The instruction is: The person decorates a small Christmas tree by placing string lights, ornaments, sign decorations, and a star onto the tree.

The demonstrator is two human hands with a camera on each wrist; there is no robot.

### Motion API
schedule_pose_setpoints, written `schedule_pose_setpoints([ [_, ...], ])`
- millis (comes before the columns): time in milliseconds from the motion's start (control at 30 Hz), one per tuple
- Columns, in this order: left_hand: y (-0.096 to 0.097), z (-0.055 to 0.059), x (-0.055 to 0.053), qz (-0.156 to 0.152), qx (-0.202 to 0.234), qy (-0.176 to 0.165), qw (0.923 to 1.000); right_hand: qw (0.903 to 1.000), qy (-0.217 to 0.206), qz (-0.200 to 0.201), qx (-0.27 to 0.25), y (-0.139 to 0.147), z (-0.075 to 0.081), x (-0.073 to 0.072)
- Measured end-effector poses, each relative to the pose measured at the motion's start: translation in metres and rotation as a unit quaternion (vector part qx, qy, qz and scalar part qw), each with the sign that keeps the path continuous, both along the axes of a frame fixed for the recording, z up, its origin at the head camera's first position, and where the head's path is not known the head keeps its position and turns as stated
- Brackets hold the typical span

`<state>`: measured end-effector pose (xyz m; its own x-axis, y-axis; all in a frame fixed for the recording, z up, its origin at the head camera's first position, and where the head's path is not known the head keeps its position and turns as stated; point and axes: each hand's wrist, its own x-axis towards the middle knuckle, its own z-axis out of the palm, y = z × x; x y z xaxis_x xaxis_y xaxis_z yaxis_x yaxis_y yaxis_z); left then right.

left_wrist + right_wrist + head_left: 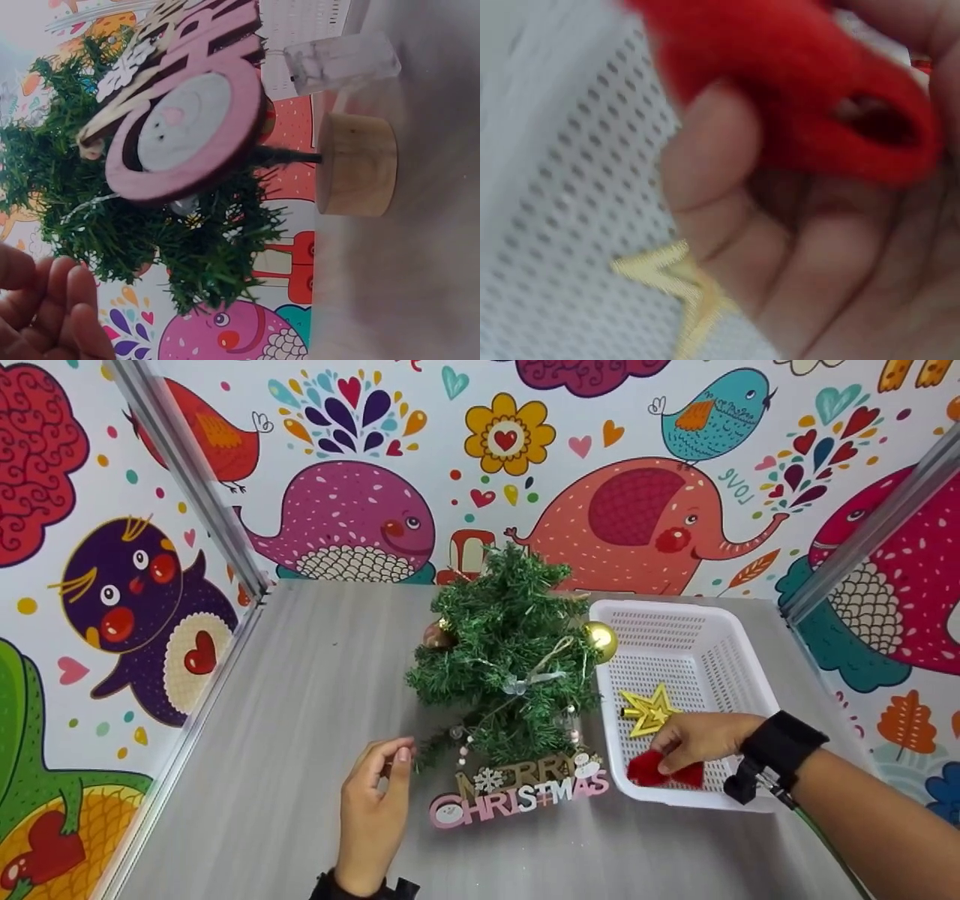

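Over the white plastic basket point(752, 675), my right hand point(709, 737) pinches a red felt piece point(646, 770) between thumb and fingers. The right wrist view shows a slot-like hole near one end of this fuzzy red piece point(780, 52). A gold star point(654, 712) lies in the basket just beyond that hand. My left hand point(375, 802), its fingers loosely bent and holding nothing, is raised left of a small green Christmas tree point(517, 637). A "Merry Christmas" sign point(517, 802) hangs at the tree's front on beaded strings.
A gold ball point(600, 640) hangs on the tree's right side, beside the basket. On the left hangs a brownish ball point(435, 635). The tree stands on a round wooden base point(360, 165), and a clear block-shaped ornament point(345, 64) appears near it. Patterned walls enclose the grey table point(300, 675).
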<state>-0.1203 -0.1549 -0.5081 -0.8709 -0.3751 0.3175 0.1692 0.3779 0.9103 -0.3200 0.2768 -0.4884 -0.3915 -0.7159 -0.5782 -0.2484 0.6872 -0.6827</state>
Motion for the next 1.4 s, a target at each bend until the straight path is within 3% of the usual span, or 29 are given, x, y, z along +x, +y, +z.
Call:
schedule_pose_setpoints([
  [167, 0.004, 0.005, 0.000, -0.007, -0.005, 0.018, 0.9998, 0.9950, 0.075, -0.038, -0.053, 0.004, 0.022, 0.005],
  [267, 0.007, 0.009, 0.001, -0.014, -0.011, 0.021, 0.9996, 0.9856, 0.097, -0.081, -0.112, 0.000, 0.043, 0.016],
  [400, 0.014, 0.015, 0.003, -0.032, -0.026, 0.040, 0.9983, 0.9590, 0.098, -0.174, -0.201, -0.019, 0.067, 0.047],
  [500, 0.021, 0.018, 0.003, -0.056, -0.045, 0.083, 0.9940, 0.9349, 0.099, -0.222, -0.259, -0.045, 0.076, 0.077],
  [567, 0.027, 0.019, 0.003, -0.080, -0.059, 0.120, 0.9878, 0.9208, 0.111, -0.229, -0.296, -0.062, 0.076, 0.097],
  [633, 0.033, 0.020, 0.003, -0.115, -0.076, 0.157, 0.9779, 0.9065, 0.151, -0.217, -0.330, -0.079, 0.070, 0.115],
  [733, 0.044, 0.022, 0.003, -0.181, -0.122, 0.200, 0.9552, 0.8754, 0.202, -0.182, -0.399, -0.104, 0.054, 0.139],
  [800, 0.051, 0.023, 0.003, -0.228, -0.149, 0.205, 0.9403, 0.8513, 0.227, -0.169, -0.442, -0.119, 0.042, 0.152],
  [833, 0.054, 0.024, 0.004, -0.246, -0.162, 0.201, 0.9342, 0.8404, 0.230, -0.165, -0.462, -0.126, 0.036, 0.158],
  [900, 0.059, 0.025, 0.005, -0.272, -0.172, 0.178, 0.9299, 0.8233, 0.228, -0.182, -0.487, -0.140, 0.028, 0.167],
  [1000, 0.064, 0.024, 0.007, -0.270, -0.177, 0.135, 0.9368, 0.8049, 0.223, -0.233, -0.498, -0.156, 0.019, 0.176],
  [1067, 0.066, 0.023, 0.007, -0.259, -0.164, 0.114, 0.9451, 0.8002, 0.215, -0.268, -0.492, -0.163, 0.016, 0.179],
  [1133, 0.067, 0.022, 0.006, -0.251, -0.134, 0.093, 0.9540, 0.8022, 0.193, -0.305, -0.476, -0.166, 0.015, 0.181],
  [1233, 0.066, 0.024, 0.006, -0.254, -0.051, 0.051, 0.9646, 0.8059, 0.145, -0.368, -0.440, -0.167, 0.017, 0.181],
  [1333, 0.064, 0.028, 0.005, -0.262, 0.036, -0.009, 0.9645, 0.8020, 0.093, -0.423, -0.411, -0.165, 0.020, 0.180],
  [1400, 0.063, 0.030, 0.005, -0.259, 0.075, -0.044, 0.9618, 0.7986, 0.065, -0.440, -0.406, -0.165, 0.020, 0.179],
])
